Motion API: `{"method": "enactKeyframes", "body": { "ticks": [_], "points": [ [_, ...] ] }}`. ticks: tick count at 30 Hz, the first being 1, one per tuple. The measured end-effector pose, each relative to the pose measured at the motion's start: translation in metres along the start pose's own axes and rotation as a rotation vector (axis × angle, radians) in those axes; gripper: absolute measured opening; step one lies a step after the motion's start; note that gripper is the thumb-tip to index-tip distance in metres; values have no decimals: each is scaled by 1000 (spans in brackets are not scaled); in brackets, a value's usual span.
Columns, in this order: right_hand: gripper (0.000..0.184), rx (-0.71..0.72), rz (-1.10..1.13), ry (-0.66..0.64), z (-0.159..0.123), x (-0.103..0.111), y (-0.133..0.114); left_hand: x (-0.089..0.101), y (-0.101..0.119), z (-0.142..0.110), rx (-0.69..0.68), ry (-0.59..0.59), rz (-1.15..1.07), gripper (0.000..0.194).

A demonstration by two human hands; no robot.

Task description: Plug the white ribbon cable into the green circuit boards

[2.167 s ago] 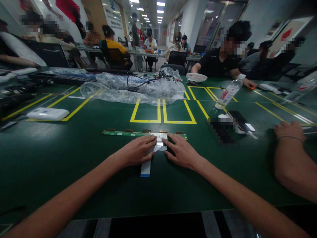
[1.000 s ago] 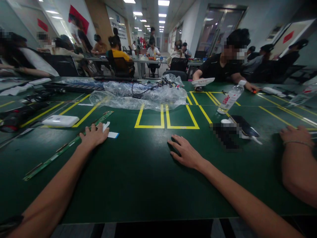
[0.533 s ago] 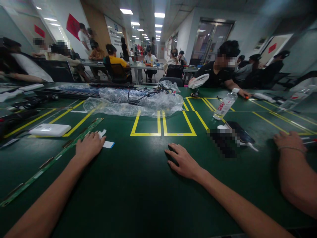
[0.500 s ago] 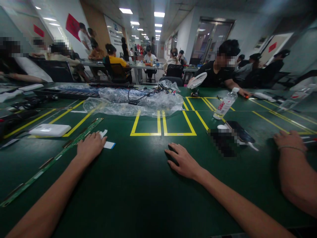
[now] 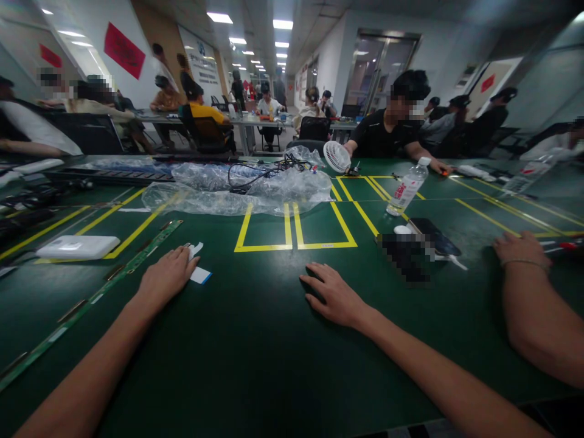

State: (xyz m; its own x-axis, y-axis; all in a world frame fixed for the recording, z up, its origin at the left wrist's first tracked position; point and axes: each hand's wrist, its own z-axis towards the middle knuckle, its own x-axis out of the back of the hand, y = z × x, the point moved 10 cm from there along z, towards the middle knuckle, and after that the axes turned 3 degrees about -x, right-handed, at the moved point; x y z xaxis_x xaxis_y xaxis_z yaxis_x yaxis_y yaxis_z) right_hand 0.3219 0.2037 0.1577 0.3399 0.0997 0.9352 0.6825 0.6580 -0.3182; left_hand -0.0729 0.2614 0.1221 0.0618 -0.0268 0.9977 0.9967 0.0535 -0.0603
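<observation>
Green PCB strip (image 5: pixel 84 309) lay slantwise on the table (image 5: pixel 255 340), near end cut off by the view; we took it as ref. for all else. Just R of its far half sat our L hand (image 5: pixel 168 274), palm down over a white ribbon (image 5: pixel 199 276) w/ a blue tip; we couldn't tell if the fingers pinched it or only pressed, as the hand hid that part. Well R of the PCB, our R hand (image 5: pixel 333 295) lay w/ fingers loosely spread, holding nothing.

Handling-wise, we judged light, flat pressure best: no creasing the ribbon, no tugging it sideways, PCB kept flat, esp. as it was long & thin & prob. easy to flex.

Obstacles: a white device (image 5: pixel 77 247) lay close by, L of the PCB's far half, so little swing room there. Beyond the far end: clear plastic wrap (image 5: pixel 255 198) w/ black cables (image 5: pixel 237 176). Far R of the PCB we noted a bottle (image 5: pixel 406 190), a phone (image 5: pixel 435 236) & a co-worker's hand (image 5: pixel 520 246), all prob. out of the way.
</observation>
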Motion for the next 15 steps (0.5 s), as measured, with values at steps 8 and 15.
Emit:
{"method": "enactKeyframes", "body": {
  "ticks": [8, 15],
  "points": [
    [50, 2, -35, -9, 0, -4, 2, 14, 40, -5, -112, 50, 5, 58],
    [60, 52, -37, -26, 2, -8, -13, 31, 230, -68, -733, 140, -146, 47]
  ]
}}
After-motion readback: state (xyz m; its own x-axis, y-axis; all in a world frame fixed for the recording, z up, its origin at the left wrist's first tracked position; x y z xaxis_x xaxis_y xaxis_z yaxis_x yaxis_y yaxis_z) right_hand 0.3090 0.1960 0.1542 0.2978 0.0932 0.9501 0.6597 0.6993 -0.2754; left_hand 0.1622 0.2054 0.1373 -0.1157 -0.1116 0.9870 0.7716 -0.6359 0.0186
